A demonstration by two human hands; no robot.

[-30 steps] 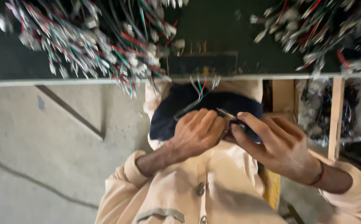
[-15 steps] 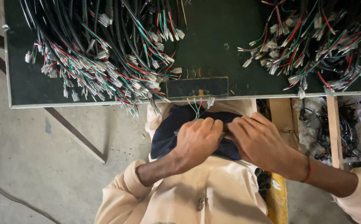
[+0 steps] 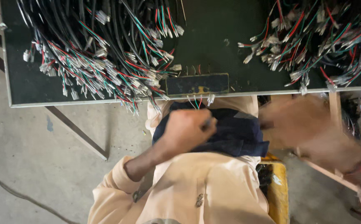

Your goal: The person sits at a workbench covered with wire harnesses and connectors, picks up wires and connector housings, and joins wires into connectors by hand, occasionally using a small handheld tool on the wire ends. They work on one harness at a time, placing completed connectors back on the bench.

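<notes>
My left hand (image 3: 186, 130) is closed in a fist over a dark blue cloth (image 3: 238, 132) on my lap. Thin red, green and white wire ends with a small white connector (image 3: 198, 101) stick out just above the fist, toward the table edge. It seems to grip the cable they belong to, though the cable itself is hidden in the hand. My right hand (image 3: 309, 128) is a motion blur to the right of the cloth, apart from the left hand. What it holds, if anything, is not visible.
A dark green table (image 3: 213, 37) carries a big pile of black cables with coloured wires (image 3: 105, 62) on the left and another pile (image 3: 321, 37) on the right. A small dark block (image 3: 197, 84) sits at the table edge. Below are a yellow seat (image 3: 278, 191) and concrete floor (image 3: 43, 166).
My right hand has left the left hand and swung out to the right. The left hand stays closed on the lap. The view has tilted up over more of the table.
</notes>
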